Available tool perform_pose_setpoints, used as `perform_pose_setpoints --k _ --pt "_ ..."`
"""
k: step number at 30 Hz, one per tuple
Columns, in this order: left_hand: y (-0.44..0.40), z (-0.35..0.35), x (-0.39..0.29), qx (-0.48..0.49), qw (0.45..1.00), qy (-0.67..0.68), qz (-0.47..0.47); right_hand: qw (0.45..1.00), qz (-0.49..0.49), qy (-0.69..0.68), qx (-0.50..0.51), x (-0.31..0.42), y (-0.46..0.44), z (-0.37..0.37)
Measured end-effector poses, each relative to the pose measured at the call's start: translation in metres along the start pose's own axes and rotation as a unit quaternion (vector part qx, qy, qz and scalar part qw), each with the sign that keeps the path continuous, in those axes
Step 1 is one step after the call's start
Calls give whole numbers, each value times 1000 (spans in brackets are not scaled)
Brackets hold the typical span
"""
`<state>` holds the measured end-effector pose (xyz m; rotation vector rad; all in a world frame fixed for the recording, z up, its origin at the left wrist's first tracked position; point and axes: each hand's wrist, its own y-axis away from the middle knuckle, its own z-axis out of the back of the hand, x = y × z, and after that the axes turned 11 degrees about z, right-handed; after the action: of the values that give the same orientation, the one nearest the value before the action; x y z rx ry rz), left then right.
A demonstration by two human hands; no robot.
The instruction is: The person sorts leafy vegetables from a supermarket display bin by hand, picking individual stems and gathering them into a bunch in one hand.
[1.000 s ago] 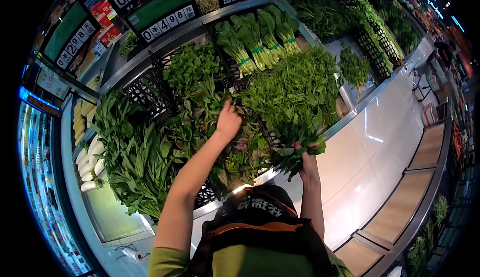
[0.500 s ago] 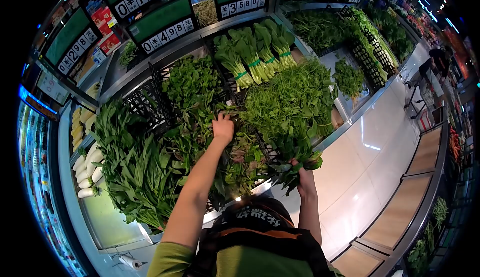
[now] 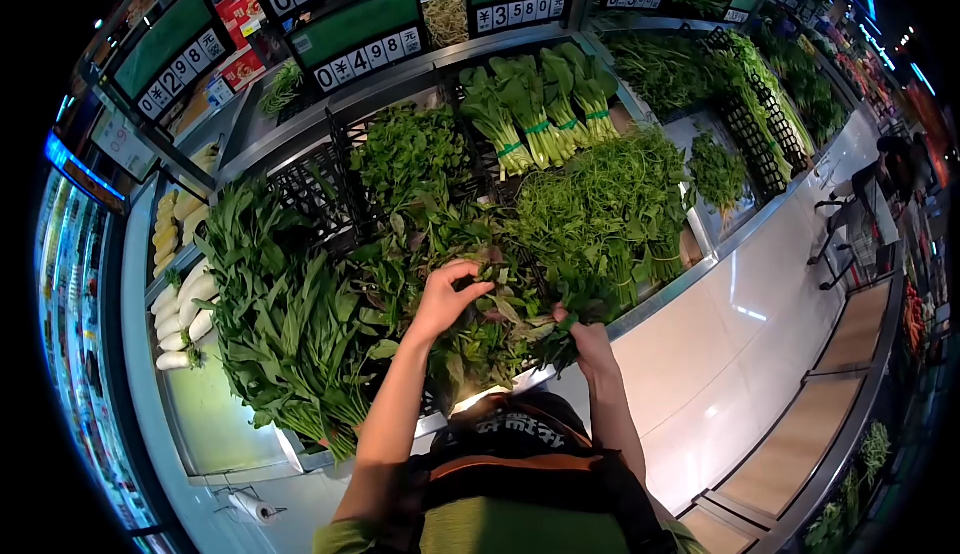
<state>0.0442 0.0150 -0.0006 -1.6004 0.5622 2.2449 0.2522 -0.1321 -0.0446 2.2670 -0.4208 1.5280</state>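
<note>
My left hand (image 3: pixel 446 302) is over the middle of the vegetable display, its thumb and fingers curled together in a pinch. Purple-tinged leafy greens (image 3: pixel 490 339) lie right below and beside it; what sits between the fingertips is hard to make out. My right hand (image 3: pixel 592 342), by the front edge of the display, is closed round the stems of a bunch of dark leafy greens (image 3: pixel 585 299). Beyond it lies a heap of fine-leaved greens (image 3: pixel 605 199). Long-leaved greens (image 3: pixel 285 314) fill the left side.
Banded bok choy (image 3: pixel 545 104) lies at the back, below price signs (image 3: pixel 520 14). White radishes (image 3: pixel 185 314) are at the far left, above a roll of bags (image 3: pixel 252 506). The display's metal edge (image 3: pixel 660 299) borders the tiled floor (image 3: pixel 720 374). A shopping cart (image 3: pixel 860 219) stands at right.
My left hand has drawn back toward me and its fingers have curled. My right hand has come inward over the display edge with its bunch. The view has shifted slightly.
</note>
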Motion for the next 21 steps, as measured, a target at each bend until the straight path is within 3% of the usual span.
perform_pose_setpoints --k 5,8,13,16,21 --pt "14 0 11 46 997 58 5 998 14 50 33 15 -7 -17" --pt "18 5 15 122 982 98 101 996 16 67 64 27 -13 -27" --pt "19 -1 14 159 976 114 97 991 11 60 116 46 -15 -46" --pt "18 -5 10 170 978 91 74 982 36 123 140 43 -15 -51" --pt "21 -5 7 140 985 56 78 995 17 45 89 26 -21 -42"
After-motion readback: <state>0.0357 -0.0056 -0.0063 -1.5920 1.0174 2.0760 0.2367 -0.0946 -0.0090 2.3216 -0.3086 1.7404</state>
